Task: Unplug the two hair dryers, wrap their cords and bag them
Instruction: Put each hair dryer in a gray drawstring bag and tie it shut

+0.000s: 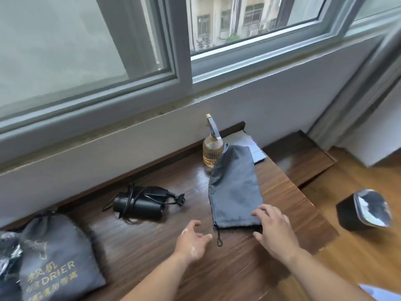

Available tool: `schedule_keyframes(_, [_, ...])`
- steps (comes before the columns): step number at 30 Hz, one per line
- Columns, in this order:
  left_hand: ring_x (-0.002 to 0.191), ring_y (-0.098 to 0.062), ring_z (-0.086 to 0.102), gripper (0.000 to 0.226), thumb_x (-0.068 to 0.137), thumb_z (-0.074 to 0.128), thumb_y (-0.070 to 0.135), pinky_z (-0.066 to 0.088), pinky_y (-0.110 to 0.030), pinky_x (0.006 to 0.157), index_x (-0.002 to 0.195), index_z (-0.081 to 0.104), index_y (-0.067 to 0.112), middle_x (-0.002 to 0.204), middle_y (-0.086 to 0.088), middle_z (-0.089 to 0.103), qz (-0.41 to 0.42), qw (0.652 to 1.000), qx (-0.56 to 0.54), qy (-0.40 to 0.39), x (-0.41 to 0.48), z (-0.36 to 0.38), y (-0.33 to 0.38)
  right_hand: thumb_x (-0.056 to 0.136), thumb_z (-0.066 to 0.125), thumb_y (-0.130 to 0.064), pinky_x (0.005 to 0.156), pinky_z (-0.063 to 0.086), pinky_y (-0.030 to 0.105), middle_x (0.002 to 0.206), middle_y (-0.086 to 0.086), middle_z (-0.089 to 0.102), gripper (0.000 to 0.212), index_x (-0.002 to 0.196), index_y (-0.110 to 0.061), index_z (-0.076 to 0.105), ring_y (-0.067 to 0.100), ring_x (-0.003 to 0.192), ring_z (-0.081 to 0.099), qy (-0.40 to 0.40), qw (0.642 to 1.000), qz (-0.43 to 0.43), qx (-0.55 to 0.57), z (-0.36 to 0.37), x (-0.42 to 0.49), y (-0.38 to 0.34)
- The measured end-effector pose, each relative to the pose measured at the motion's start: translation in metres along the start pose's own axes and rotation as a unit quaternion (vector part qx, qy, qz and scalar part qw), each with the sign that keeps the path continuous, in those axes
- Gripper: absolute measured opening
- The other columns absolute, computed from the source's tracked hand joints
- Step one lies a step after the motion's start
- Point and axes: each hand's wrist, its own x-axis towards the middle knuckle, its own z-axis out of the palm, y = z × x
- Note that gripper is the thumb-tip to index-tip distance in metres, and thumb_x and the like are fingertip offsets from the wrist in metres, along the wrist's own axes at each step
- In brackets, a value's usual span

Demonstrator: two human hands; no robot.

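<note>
My right hand [273, 224], fingers spread, pins flat the grey bag [235, 187] while my left hand [192, 240] hovers loose and empty, ready to open it for the cord-wrapped hair dryer [138, 204].

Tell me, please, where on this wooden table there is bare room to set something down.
Bare wood lies between the black hair dryer and the flat grey bag, and in front of the dryer, beside the printed bag. Crowded at the back, where spray bottle, flat bag and paper cluster.

grey drawstring bag [58, 263] with gold print "DRIER", Chinese characters too blurred
</note>
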Motion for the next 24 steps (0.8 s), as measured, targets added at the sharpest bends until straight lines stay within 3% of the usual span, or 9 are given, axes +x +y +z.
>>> schedule_keyframes(2, [0.098, -0.043, 0.067, 0.071, 0.059, 0.076, 0.052, 0.055, -0.049, 0.087, 0.121, 0.048, 0.033, 0.088, 0.001, 0.071, 0.004, 1.0, 0.005, 0.01, 0.007, 0.016, 0.019, 0.074, 0.076, -0.041, 0.104, 0.037, 0.033, 0.131, -0.015, 0.041, 0.051, 0.12, -0.038, 0.055, 0.01, 0.13, 0.038, -0.01, 1.0, -0.01, -0.004, 0.004, 0.007, 0.006])
schedule_keyframes(4, [0.097, -0.028, 0.07, 0.056, 0.077, 0.077, 0.04, 0.053, -0.037, 0.091, 0.123, 0.045, 0.033, 0.095, 0.0, 0.074, 0.017, 0.998, 0.024, 0.046, 0.012, 0.026, 0.036, 0.074, 0.076, -0.042, 0.103, 0.039, 0.034, 0.13, -0.014, 0.041, 0.047, 0.116, -0.038, 0.055, 0.011, 0.129, 0.038, -0.009, 1.0, -0.022, -0.011, 0.01, 0.016, 0.009])
schedule_keyframes(8, [0.09, -0.019, 0.07, 0.036, 0.087, 0.074, 0.022, 0.052, -0.035, 0.092, 0.112, 0.051, 0.034, 0.077, 0.009, 0.069, 0.027, 0.996, 0.029, 0.085, 0.025, 0.037, 0.058, 0.071, 0.076, -0.039, 0.089, 0.047, 0.037, 0.102, -0.015, 0.057, 0.024, 0.092, -0.035, 0.064, 0.014, 0.103, 0.057, 0.032, 0.998, -0.047, -0.013, 0.022, 0.025, 0.017])
schedule_keyframes(11, [0.085, -0.019, 0.072, 0.043, 0.083, 0.073, 0.01, 0.054, -0.041, 0.093, 0.116, 0.056, 0.031, 0.071, 0.01, 0.069, 0.034, 0.997, 0.025, 0.072, 0.035, 0.038, 0.06, 0.075, 0.072, -0.037, 0.08, 0.048, 0.033, 0.079, -0.014, 0.059, 0.009, 0.078, -0.033, 0.065, 0.012, 0.083, 0.061, 0.063, 0.995, -0.073, -0.029, 0.027, 0.021, 0.017])
schedule_keyframes(17, [0.099, -0.015, 0.07, 0.055, 0.075, 0.074, 0.017, 0.054, -0.041, 0.097, 0.126, 0.06, 0.032, 0.101, 0.006, 0.074, 0.061, 0.995, 0.058, 0.052, 0.042, 0.028, 0.046, 0.077, 0.061, -0.041, 0.065, 0.049, 0.031, 0.066, -0.011, 0.056, 0.012, 0.073, -0.03, 0.06, 0.012, 0.067, 0.058, 0.044, 0.995, -0.087, -0.038, 0.03, -0.005, -0.003])
schedule_keyframes(24, [0.1, -0.018, 0.067, 0.058, 0.08, 0.072, 0.011, 0.051, -0.037, 0.099, 0.133, 0.057, 0.026, 0.098, 0.009, 0.067, 0.072, 0.991, 0.083, 0.079, 0.022, 0.0, 0.036, 0.067, 0.055, -0.046, 0.04, 0.042, 0.026, 0.057, -0.007, 0.055, 0.019, 0.067, -0.028, 0.056, 0.013, 0.048, 0.058, 0.018, 0.996, -0.087, -0.011, 0.031, -0.044, -0.058])
